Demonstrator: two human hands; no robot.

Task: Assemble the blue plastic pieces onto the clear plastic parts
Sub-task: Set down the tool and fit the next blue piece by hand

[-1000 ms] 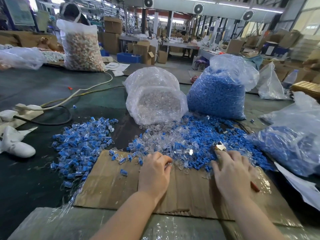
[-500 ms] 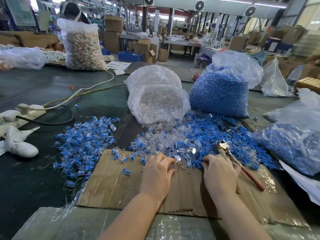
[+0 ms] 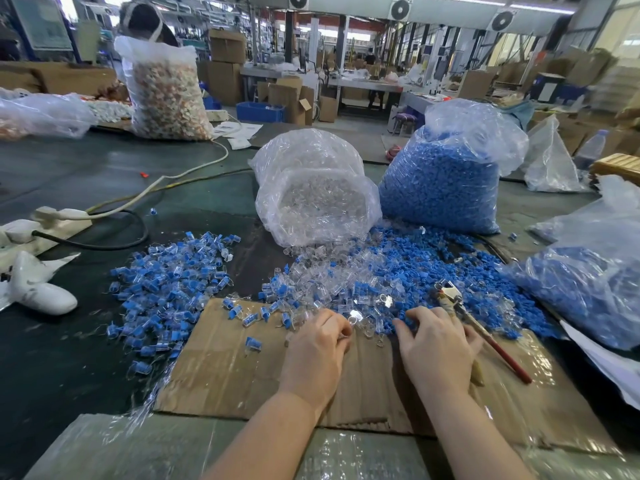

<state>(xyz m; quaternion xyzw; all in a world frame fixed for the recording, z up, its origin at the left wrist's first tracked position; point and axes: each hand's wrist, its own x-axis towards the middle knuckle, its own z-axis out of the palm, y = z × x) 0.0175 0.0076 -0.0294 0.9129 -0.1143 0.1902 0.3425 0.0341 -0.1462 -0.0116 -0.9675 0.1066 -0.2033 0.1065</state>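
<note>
Right hand [image 3: 437,348] shifted left, pliers [image 3: 479,327] beside

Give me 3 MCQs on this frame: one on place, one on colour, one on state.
1. Where does the red-handled metal tool lie?
A. On the brown cardboard sheet, right of the right hand
B. Inside the clear plastic bag of clear parts
C. Beside the white power strip

2. What colour fills the tall clear plastic bag at centre right?
A. Red
B. Blue
C. Green

3. How is the left hand?
A. Flat, palm up
B. Holding the tool
C. Fingers curled at the pile's edge

Key: 1 A, the tool rests on the cardboard by the right hand. 2 B, blue pieces show through. 3 C, its fingers curl by a small clear part.
</note>
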